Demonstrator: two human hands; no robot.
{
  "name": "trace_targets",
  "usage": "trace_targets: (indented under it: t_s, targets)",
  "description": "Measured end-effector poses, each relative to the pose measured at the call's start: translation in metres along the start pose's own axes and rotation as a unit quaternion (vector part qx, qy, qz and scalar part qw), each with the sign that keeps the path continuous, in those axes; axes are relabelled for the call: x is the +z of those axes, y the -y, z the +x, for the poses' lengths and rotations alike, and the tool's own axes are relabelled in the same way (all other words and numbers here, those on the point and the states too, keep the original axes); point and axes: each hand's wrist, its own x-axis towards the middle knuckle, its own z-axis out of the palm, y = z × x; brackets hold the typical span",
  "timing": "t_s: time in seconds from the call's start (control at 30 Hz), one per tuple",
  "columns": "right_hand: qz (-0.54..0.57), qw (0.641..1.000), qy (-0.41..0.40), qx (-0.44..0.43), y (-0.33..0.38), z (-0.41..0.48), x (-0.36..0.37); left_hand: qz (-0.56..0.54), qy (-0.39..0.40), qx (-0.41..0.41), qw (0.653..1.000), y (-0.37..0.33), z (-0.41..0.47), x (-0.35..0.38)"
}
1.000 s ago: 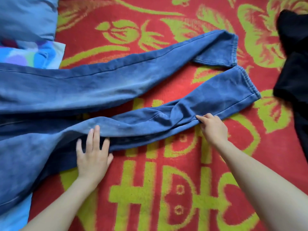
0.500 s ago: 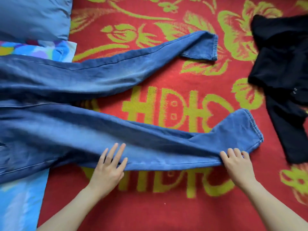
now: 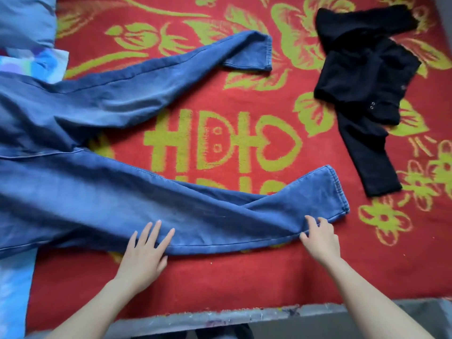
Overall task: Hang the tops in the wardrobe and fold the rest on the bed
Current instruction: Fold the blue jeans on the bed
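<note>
Blue jeans [image 3: 102, 204] lie spread across the red and yellow blanket [image 3: 244, 277] on the bed, legs pointing right and splayed apart. The far leg [image 3: 195, 64] ends near the top middle; the near leg [image 3: 281, 211] runs to a hem at the right. My left hand [image 3: 146, 250] rests flat, fingers straight, on the near leg's lower edge. My right hand [image 3: 321, 238] is on the same leg close to the hem, fingers bent and thumb at the seam, pinching the fabric edge. A crumpled black top [image 3: 362, 81] lies at the upper right.
A blue pillow [image 3: 24, 18] sits at the top left over a multicoloured sheet [image 3: 36, 62]. That sheet also shows at the lower left. The bed's grey front edge [image 3: 318, 311] runs along the bottom, just before my arms.
The near jeans leg was pulled away from the far leg, toward me, and now lies straighter. My right hand has gone from lying flat to pinching the edge. My view pulled back.
</note>
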Motion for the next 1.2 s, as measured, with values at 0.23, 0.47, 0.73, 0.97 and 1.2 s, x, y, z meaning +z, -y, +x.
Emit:
trace_targets:
  t_s: [0.23,0.47,0.73,0.97,1.2]
  targets:
    - [0.185,0.977,-0.068,0.079,-0.018,0.062,-0.031,-0.027,-0.138,-0.02,0.99,-0.031,0.061,-0.027]
    - [0.328,0.94,-0.036,0.088,-0.03,0.134,-0.06,0.018,-0.104,0.003,0.994,-0.063,0.129,-0.043]
    - [0.466,0.88,-0.042,0.084,-0.06,0.157,-0.07,0.114,0.123,-0.038,0.985,-0.074,0.163,-0.057]
    - [0.61,0.776,-0.142,0.067,-0.068,0.166,-0.077,0.058,-0.129,-0.068,0.988,-0.061,0.184,-0.07]
    - [0.41,0.905,-0.018,0.109,-0.092,0.157,-0.015,-0.008,-0.163,-0.138,0.977,-0.087,0.163,-0.044]
